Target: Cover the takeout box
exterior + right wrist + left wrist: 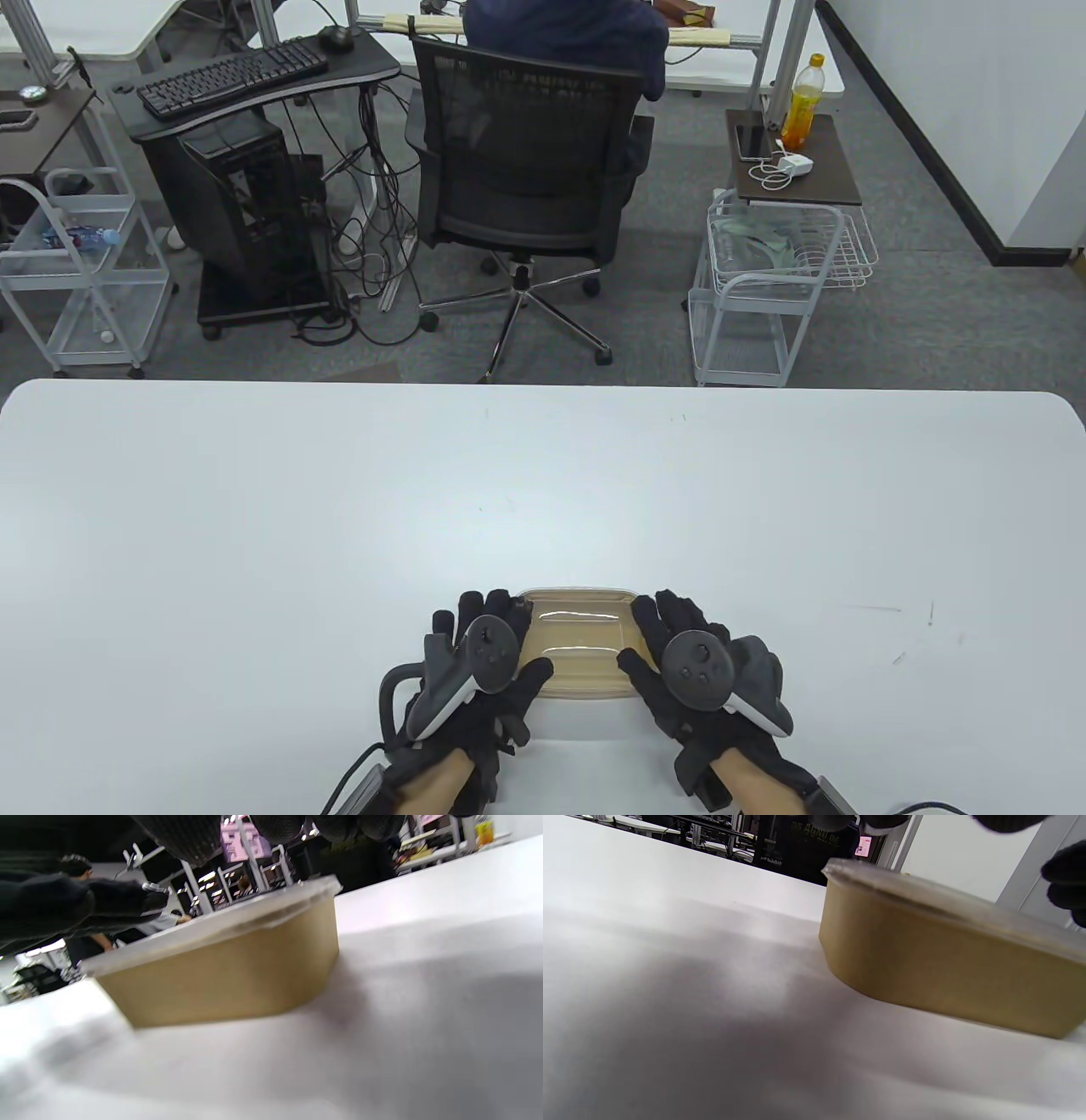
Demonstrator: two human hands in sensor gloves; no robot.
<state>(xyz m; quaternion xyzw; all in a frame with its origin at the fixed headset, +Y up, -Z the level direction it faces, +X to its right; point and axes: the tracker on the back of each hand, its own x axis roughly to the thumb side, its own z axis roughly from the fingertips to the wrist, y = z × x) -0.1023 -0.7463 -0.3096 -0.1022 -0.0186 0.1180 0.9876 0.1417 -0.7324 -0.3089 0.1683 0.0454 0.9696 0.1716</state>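
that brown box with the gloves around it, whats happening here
A person in sensor gloves is putting a lid on a brown takeout box at the near edge of a white table. The clear lid already sits on top of the box. The left hand is at the box's left end and the right hand at its right end, fingers over the lid's edges. Whether the lid is snapped down all the way round cannot be told.
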